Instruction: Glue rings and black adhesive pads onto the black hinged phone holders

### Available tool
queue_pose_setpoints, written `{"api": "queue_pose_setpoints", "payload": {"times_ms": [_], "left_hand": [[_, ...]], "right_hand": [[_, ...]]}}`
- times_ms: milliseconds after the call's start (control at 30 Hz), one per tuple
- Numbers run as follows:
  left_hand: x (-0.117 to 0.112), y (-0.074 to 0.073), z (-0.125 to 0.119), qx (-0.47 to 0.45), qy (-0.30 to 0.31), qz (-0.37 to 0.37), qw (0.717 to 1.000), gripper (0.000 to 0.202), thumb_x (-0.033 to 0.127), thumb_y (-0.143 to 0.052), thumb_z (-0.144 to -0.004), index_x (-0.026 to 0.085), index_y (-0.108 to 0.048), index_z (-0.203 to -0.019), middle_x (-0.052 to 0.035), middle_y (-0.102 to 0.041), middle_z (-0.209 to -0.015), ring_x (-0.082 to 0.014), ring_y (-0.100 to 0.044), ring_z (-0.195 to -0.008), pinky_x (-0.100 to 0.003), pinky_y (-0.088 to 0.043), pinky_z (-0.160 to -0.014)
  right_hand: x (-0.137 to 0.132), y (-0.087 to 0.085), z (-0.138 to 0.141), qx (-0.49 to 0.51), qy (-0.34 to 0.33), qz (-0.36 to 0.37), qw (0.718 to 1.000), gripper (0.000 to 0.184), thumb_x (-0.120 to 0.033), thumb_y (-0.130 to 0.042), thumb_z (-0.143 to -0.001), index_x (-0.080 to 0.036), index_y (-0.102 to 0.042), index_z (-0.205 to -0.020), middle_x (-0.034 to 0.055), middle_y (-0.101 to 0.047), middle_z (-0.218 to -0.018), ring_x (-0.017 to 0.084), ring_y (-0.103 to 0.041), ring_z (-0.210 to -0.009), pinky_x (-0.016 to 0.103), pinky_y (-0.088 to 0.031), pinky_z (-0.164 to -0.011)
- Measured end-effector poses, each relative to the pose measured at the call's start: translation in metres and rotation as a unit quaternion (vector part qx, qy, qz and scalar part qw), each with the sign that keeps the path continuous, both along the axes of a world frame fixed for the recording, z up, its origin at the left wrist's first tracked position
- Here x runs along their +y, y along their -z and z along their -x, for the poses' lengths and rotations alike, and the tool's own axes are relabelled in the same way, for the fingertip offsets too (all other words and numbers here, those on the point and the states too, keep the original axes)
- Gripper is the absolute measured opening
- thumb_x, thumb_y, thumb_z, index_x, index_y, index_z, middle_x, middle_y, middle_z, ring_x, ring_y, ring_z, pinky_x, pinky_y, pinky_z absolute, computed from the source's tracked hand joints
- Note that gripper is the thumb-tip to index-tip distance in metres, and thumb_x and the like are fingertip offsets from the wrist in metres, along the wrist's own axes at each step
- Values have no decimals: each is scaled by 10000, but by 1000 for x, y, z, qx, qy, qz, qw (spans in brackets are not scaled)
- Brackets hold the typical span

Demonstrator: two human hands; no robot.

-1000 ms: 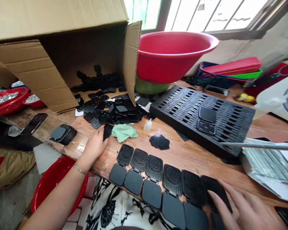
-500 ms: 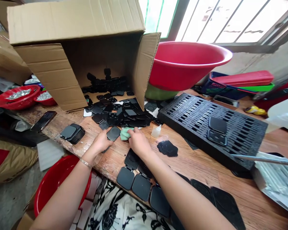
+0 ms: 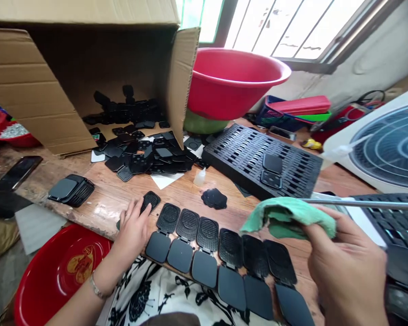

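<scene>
Head view, right hand (image 3: pixel 348 265) pinching green cloth (image 3: pixel 287 210), left hand (image 3: pixel 134 224) on rounded, ridged black case (image 3: pixel 153 199), grip unclear

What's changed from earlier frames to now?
Right hand took the green cloth and carried it right, toward the right end of the row of black cases. Left hand brought its own case nearer the row, textured face now showing. Small bottle and black rack stayed put.

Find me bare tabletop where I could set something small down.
The tabletop shows bare between the white sheet and the row of open black cases, left of the dark patch. Another gap lies between the black stack and the left hand. The heap of black pieces crowds the mouth of the cardboard box.
</scene>
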State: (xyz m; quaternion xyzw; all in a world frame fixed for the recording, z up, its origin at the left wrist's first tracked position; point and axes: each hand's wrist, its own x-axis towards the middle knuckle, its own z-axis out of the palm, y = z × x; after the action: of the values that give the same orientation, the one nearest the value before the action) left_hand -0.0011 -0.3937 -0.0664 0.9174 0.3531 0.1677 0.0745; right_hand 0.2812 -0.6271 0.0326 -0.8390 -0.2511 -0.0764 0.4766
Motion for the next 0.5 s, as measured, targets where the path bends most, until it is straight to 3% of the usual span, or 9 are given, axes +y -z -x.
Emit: {"api": "queue_pose_setpoints", "payload": {"times_ms": [67, 200, 333, 400, 500], "left_hand": [[-9, -1, -3, 45, -19, -15, 999, 431, 185, -375, -968, 166, -597, -1337, -187, -458, -1490, -402, -386, -1379, -625, -408, -990], [-22, -10, -4, 82, -13, -16, 996, 426, 223, -402, -977, 203, -579, -1364, -159, -474, -1489, -366, -463, -1315, -552, -459, -953], [-24, -12, -1, 77, 15, 10, 997, 420, 243, -407, -980, 223, -575, -1365, -137, -496, -1473, -332, -480, -1293, -530, -473, -966], [-15, -17, -2, 64, 16, 18, 998, 400, 280, -412, -988, 232, -588, -1345, -130, -504, -1467, -323, -465, -1314, -537, -460, -993], [14, -39, -18, 38, 16, -3, 999, 397, 321, -459, -975, 204, -585, -1333, -147, -472, -1491, -349, -407, -1374, -576, -418, -1038]], "right_hand": [[-4, 12, -7, -51, 37, 58, 996, 308, -388, -583, -797, -212, -704, -1019, 66, -693, -918, 259, -652, -776, 380, -522, -719], [-1, 50, -18, -157, -43, 227, 960, 381, -320, -471, -826, -127, -712, -1049, 165, -663, -1047, 312, -640, -943, 462, -513, -846], [-1, 75, -19, -165, -60, 378, 909, 434, -326, -428, -887, -173, -640, -1233, 183, -602, -1260, 372, -594, -1073, 516, -530, -753], [-3, 75, -15, -177, -64, 391, 901, 443, -349, -413, -912, -199, -601, -1285, 173, -567, -1326, 378, -577, -1124, 525, -531, -752], [-4, 66, -9, -209, -67, 354, 909, 428, -372, -419, -915, -205, -603, -1263, 165, -575, -1318, 372, -585, -1127, 533, -523, -791]]}}
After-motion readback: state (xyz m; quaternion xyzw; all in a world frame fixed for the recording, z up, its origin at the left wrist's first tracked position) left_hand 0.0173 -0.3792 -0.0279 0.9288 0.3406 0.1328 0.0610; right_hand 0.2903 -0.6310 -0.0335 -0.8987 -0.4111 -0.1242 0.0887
